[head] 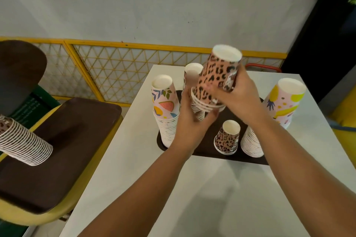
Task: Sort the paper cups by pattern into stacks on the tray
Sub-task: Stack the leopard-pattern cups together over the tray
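Note:
A dark brown tray [208, 151] lies on the white table. Both hands hold a short tilted stack of leopard-print cups [215, 75] upside down above the tray: my right hand [238, 94] grips its side, my left hand [190, 119] cups its rims from below. On the tray stand a tall stack of fruit-print cups [165, 106] at the left, a leopard stack [190, 75] behind the held cups, a short dark leopard stack [228, 137] at the front, and a white-rimmed stack [252, 143] at the right. A yellow fruit-print stack [283, 102] leans at the far right.
A long leopard stack [23, 144] lies on its side on a brown-cushioned yellow chair [63, 152] to the left. The white table [192, 198] extends toward me. A yellow lattice fence [115, 71] and white wall stand behind; a red chair edge [262, 66] shows past the table.

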Tool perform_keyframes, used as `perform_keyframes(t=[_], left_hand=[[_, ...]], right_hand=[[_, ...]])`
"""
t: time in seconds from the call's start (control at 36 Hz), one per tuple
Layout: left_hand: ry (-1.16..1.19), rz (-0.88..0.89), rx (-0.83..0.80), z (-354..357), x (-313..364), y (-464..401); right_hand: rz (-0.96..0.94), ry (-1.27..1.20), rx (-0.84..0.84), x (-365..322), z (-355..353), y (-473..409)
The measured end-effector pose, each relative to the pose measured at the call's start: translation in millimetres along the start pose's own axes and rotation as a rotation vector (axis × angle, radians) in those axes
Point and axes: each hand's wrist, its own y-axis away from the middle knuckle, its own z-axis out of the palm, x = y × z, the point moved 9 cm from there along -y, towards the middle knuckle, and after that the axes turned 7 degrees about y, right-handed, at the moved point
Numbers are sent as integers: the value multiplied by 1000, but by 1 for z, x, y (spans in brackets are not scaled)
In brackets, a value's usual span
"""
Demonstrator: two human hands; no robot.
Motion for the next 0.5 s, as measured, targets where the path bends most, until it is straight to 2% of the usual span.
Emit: perform_keyframes(t=[0.11, 0.19, 0.28, 0.5], left_hand=[[31, -113, 136, 0, -6, -9], [-3, -129, 243, -3, -10, -19], [-41, -146, 316, -5, -17, -32], [-70, -177, 323, -8, -40, -53]], right_hand=[[-51, -75, 171, -15, -17, -32], [-85, -75, 217, -21, -14, -53], [-80, -69, 216, -14, 0, -68], [-10, -20, 148, 29, 45, -72]])
